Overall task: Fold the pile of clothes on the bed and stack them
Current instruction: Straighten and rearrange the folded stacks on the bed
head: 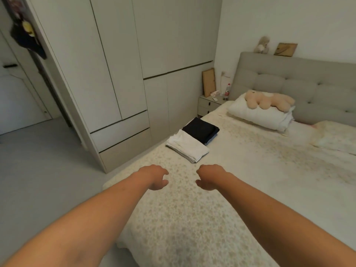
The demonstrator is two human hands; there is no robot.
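Note:
A folded white garment lies near the bed's left edge. Just behind it, touching it, lies a folded dark navy garment. Both rest flat on the cream patterned bedspread. My left hand and my right hand hover side by side over the bedspread, a short way in front of the white garment. Both hands hold nothing, with fingers loosely curled and apart. Neither hand touches the clothes.
A folded white duvet with a beige plush toy on it sits by the grey headboard. A nightstand with a bottle stands at the bed's far left corner. White wardrobes run along the left, with grey floor beside the bed.

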